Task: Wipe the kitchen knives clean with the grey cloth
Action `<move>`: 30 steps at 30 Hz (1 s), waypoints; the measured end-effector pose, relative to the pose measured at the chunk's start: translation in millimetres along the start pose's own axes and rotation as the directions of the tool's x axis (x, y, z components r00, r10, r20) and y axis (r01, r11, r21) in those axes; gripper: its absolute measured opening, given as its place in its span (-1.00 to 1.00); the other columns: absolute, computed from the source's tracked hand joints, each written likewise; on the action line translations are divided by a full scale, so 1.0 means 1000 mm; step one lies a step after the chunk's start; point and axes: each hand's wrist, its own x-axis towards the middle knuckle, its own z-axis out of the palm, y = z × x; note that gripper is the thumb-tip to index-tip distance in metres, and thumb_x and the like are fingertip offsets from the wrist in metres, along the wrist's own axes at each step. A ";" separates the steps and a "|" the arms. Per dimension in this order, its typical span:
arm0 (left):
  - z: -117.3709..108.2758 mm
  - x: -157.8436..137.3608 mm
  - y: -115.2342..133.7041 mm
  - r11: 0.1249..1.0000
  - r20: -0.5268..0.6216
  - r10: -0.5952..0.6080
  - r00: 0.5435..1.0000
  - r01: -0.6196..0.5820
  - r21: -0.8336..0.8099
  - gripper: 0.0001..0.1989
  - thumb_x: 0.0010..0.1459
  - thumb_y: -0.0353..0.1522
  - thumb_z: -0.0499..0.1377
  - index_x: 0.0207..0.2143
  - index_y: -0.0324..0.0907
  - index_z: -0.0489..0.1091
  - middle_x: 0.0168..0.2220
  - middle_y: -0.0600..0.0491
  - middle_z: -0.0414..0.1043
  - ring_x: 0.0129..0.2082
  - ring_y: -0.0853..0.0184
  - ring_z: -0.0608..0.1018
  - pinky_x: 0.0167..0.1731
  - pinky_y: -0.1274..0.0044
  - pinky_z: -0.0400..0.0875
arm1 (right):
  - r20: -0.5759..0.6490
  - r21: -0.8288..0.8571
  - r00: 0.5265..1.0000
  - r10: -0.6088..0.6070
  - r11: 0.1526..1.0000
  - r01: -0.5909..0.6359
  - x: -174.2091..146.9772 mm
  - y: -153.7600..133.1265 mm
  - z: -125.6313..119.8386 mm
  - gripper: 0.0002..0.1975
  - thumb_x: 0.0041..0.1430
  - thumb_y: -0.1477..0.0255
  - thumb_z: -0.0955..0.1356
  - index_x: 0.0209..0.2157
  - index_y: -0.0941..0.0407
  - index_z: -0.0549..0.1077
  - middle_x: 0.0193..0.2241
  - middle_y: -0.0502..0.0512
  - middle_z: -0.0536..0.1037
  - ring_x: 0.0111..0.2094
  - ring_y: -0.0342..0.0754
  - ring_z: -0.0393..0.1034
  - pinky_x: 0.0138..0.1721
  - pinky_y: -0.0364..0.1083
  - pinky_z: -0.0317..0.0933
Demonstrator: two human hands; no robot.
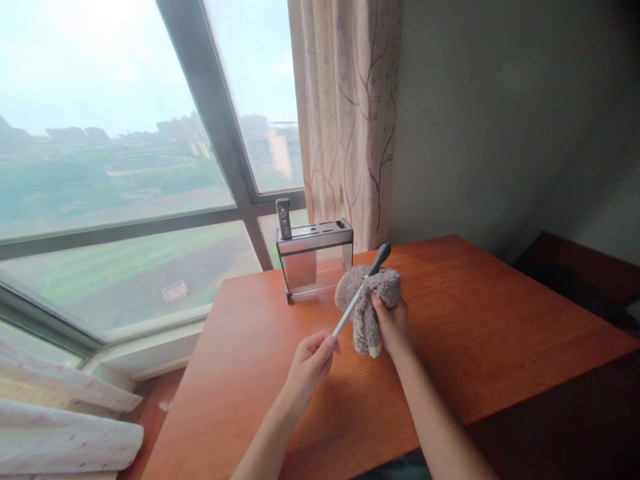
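Observation:
My left hand point(313, 363) is closed in a pinch on the near end of a sharpening steel point(349, 311), a thin pale rod with a dark handle point(381, 257). The steel slants up and away to the right. A fluffy grey cloth point(367, 320) is bunched in my right hand point(393, 323), with the thumb pressed on it. The cloth lies against the rod just below the handle; whether it wraps fully around the rod is hidden. Both hands are above the wooden table point(450, 320).
A knife block point(315, 230) with see-through sides and a slotted top stands at the table's back, holding one dark-handled knife point(284, 219). Behind it hangs a patterned curtain point(350, 113). Large windows point(115, 133) are on the left, a grey wall point(475, 120) on the right.

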 end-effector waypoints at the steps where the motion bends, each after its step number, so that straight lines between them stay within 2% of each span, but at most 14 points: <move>1: 0.001 0.000 0.000 1.000 -0.009 0.009 1.000 -0.009 -0.001 -0.62 0.13 -0.09 0.15 -0.49 -0.25 0.33 -0.77 0.28 -0.04 -0.75 0.57 -0.04 -0.67 0.59 -0.23 | 0.003 0.056 0.999 0.037 0.998 -0.037 -0.001 0.000 0.001 -0.68 -0.09 0.18 0.46 -0.39 0.14 0.49 -0.48 0.08 0.55 -0.46 0.00 0.41 -0.48 -0.09 0.26; 6: 0.003 -0.004 0.002 0.999 -0.055 0.054 0.997 -0.054 0.006 -0.63 0.12 -0.11 0.17 -0.50 -0.24 0.32 -0.76 0.27 -0.04 -0.74 0.57 -0.03 -0.66 0.59 -0.22 | 0.073 0.344 0.978 0.195 0.915 -0.209 -0.005 0.000 0.004 -0.65 -0.09 0.19 0.46 -0.31 0.12 0.47 -0.47 0.02 0.55 -0.47 -0.06 0.41 -0.47 -0.12 0.27; 9: 0.002 -0.006 0.004 0.997 -0.081 0.071 0.994 -0.071 0.001 -0.63 0.12 -0.11 0.16 -0.50 -0.24 0.33 -0.75 0.27 -0.04 -0.73 0.56 -0.01 -0.66 0.60 -0.20 | 0.133 0.487 0.965 0.224 0.833 -0.260 -0.004 0.000 0.001 -0.60 -0.05 0.14 0.43 -0.23 0.09 0.46 -0.36 0.04 0.59 -0.33 0.01 0.46 -0.31 -0.04 0.33; 12: 0.002 -0.006 0.005 0.997 -0.088 0.081 0.993 -0.082 -0.001 -0.63 0.13 -0.09 0.14 -0.49 -0.24 0.33 -0.75 0.27 -0.05 -0.72 0.55 -0.02 -0.67 0.60 -0.18 | 0.306 0.564 0.907 0.290 0.712 -0.418 -0.003 -0.002 -0.002 -0.47 0.01 -0.04 0.33 -0.10 0.03 0.45 -0.16 0.09 0.58 -0.09 0.13 0.44 -0.07 0.12 0.28; 14: 0.003 -0.006 0.004 0.998 -0.077 0.065 0.995 -0.063 0.028 -0.61 0.12 -0.08 0.14 -0.49 -0.23 0.33 -0.75 0.27 -0.06 -0.72 0.55 -0.02 -0.66 0.59 -0.19 | 0.389 0.546 0.867 0.311 0.680 -0.489 -0.004 -0.003 -0.003 -0.40 0.00 -0.12 0.28 -0.09 0.02 0.46 -0.11 0.10 0.56 -0.03 0.17 0.40 -0.01 0.16 0.24; 16: 0.005 -0.005 0.003 0.996 -0.044 0.032 0.998 -0.029 0.084 -0.60 0.10 -0.06 0.15 -0.50 -0.24 0.33 -0.75 0.27 -0.05 -0.72 0.54 -0.01 -0.65 0.59 -0.19 | 0.340 0.525 0.897 0.283 0.734 -0.431 -0.006 -0.003 -0.001 -0.44 -0.02 -0.08 0.32 -0.11 0.01 0.46 -0.13 0.07 0.57 -0.05 0.14 0.42 -0.03 0.13 0.27; 18: 0.008 -0.005 0.002 0.991 -0.009 -0.001 1.000 0.002 0.137 -0.58 0.08 -0.05 0.16 -0.50 -0.25 0.34 -0.74 0.26 -0.03 -0.71 0.54 0.01 -0.64 0.59 -0.19 | 0.221 0.482 0.946 0.237 0.817 -0.317 -0.007 -0.002 0.001 -0.53 -0.03 0.03 0.39 -0.16 0.03 0.45 -0.21 0.05 0.58 -0.16 0.08 0.46 -0.13 0.06 0.32; 22: 0.008 -0.004 0.002 0.989 -0.005 -0.017 1.000 0.018 0.146 -0.54 0.07 0.00 0.14 -0.51 -0.26 0.35 -0.75 0.26 -0.03 -0.71 0.53 0.02 -0.64 0.58 -0.18 | 0.039 0.309 0.986 0.159 0.937 -0.163 -0.005 0.000 0.004 -0.59 -0.02 0.17 0.44 -0.20 0.14 0.46 -0.28 0.12 0.59 -0.29 0.03 0.48 -0.28 -0.03 0.34; 26: 0.003 -0.001 0.001 0.993 -0.014 -0.029 0.999 0.031 0.110 -0.53 0.07 0.00 0.14 -0.52 -0.26 0.35 -0.77 0.25 -0.03 -0.73 0.54 0.00 -0.66 0.58 -0.21 | -0.064 0.068 0.998 0.000 0.998 0.004 -0.002 0.003 0.002 -0.60 -0.03 0.19 0.44 -0.21 0.17 0.48 -0.25 0.17 0.59 -0.23 0.08 0.48 -0.25 -0.01 0.33; 30: -0.001 0.002 -0.002 0.997 0.023 -0.066 0.998 0.066 0.032 -0.54 0.06 0.00 0.14 -0.54 -0.25 0.34 -0.80 0.26 -0.05 -0.76 0.55 -0.03 -0.68 0.58 -0.24 | -0.141 -0.121 0.983 -0.116 0.988 0.099 -0.001 0.006 -0.003 -0.66 -0.06 0.24 0.45 -0.28 0.17 0.50 -0.27 0.19 0.59 -0.24 0.11 0.48 -0.21 0.03 0.32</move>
